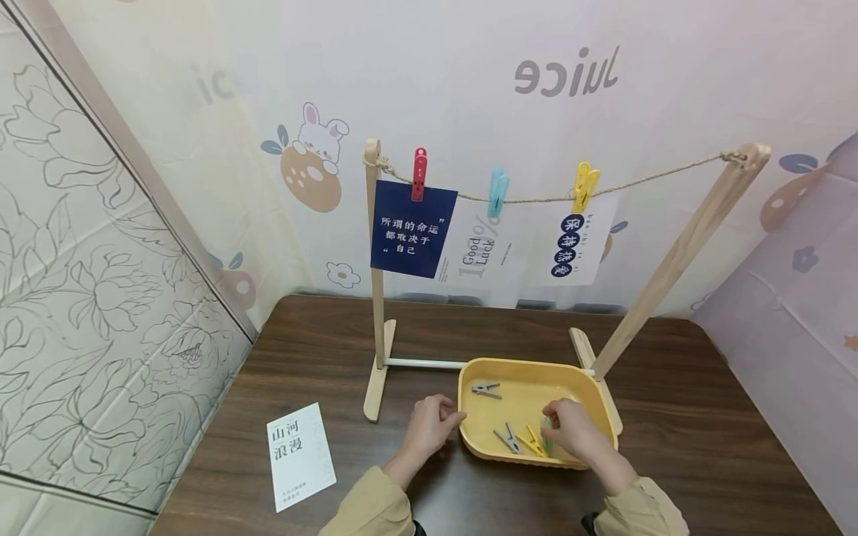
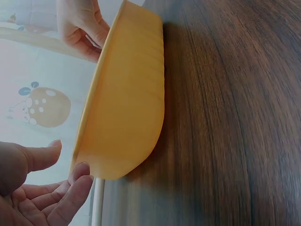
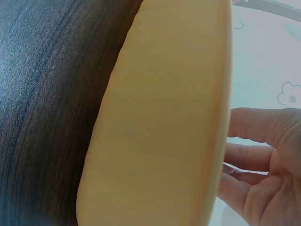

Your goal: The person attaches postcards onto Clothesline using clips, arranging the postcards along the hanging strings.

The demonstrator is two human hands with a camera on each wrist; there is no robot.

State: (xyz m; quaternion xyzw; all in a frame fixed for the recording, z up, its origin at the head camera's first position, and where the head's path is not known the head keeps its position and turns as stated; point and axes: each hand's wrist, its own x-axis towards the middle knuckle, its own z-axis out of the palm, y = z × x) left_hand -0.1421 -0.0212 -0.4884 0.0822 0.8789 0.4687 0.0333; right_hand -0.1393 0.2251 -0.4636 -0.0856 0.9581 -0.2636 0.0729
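A shallow yellow plastic basin (image 1: 523, 376) sits on the table. Inside it lie grey clothespins (image 1: 485, 390) and a yellow clothespin (image 1: 532, 441), with a green clothespin (image 1: 548, 447) partly covered by my right hand. That right hand (image 1: 578, 430) reaches down into the basin, thumb and fingers around the green clothespin. Whether they pinch it I cannot tell; the basin's wall (image 3: 155, 113) hides the fingertips in the right wrist view. My left hand (image 1: 429, 428) is at the basin's left rim, thumb and fingers apart, fingertips right by the edge.
Behind the basin stands a wooden rack (image 1: 677, 260) with a twine line (image 1: 643, 181). Red (image 1: 418, 175), blue (image 1: 497, 192) and yellow (image 1: 584, 186) clothespins hold cards on it, including a navy card (image 1: 412, 231). A white card (image 1: 302, 458) lies at the table's left.
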